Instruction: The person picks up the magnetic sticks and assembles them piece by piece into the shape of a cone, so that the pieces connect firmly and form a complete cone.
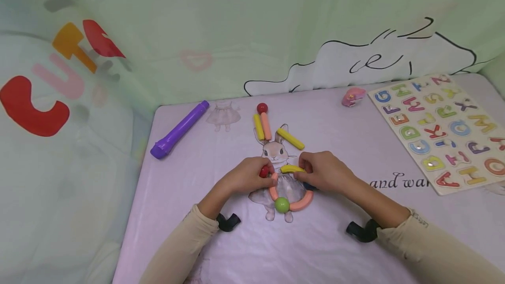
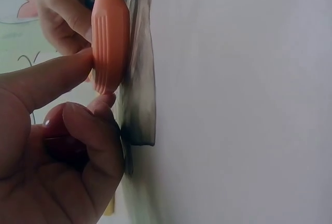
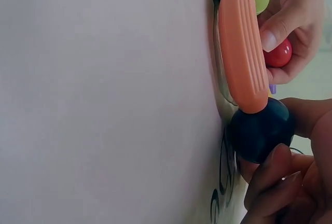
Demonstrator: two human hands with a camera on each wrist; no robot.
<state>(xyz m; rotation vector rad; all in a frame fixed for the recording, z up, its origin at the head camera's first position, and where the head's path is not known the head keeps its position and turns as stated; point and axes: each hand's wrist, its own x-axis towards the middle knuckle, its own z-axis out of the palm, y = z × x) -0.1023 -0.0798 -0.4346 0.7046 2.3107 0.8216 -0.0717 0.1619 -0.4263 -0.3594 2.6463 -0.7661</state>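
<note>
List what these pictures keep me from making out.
Head view: right end of the yellow curved piece, covered by the right hand.
Left wrist view: most of the red ball, behind the left hand.
Head view: lower right corner of the letter board, past the frame edge.
Head view: identity of the pink object, too small to tell.

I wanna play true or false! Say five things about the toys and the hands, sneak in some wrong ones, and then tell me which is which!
1. The right hand holds the dark blue ball. True.
2. Nobody is holding a red ball. False: the left hand holds a red ball.
3. The green ball touches a curved orange stick. True.
4. The pink toy is near the alphabet board. True.
5. The purple stick lies on the alphabet board. False: the purple stick lies far from it, over on the left.
</note>
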